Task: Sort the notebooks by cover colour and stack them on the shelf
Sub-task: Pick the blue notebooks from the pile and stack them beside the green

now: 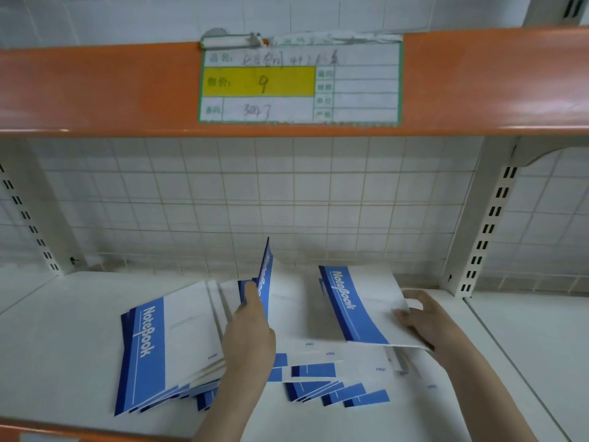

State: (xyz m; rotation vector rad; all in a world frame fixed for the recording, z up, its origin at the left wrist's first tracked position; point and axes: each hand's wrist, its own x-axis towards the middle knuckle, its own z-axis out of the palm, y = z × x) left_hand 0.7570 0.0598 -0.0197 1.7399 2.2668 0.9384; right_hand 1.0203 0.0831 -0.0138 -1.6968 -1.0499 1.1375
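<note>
Notebooks (242, 339) on shelf (63, 330); label (299, 82) above

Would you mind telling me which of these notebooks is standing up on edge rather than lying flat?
The notebook gripped by the left hand, mid-shelf: it stands nearly upright. The right hand lifts another only slightly; the rest lie flat.

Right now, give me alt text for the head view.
Left hand tilts one blue-and-white notebook upright while right hand lifts another above notebooks fanned across a white shelf. A handwritten price label hangs overhead.
</note>
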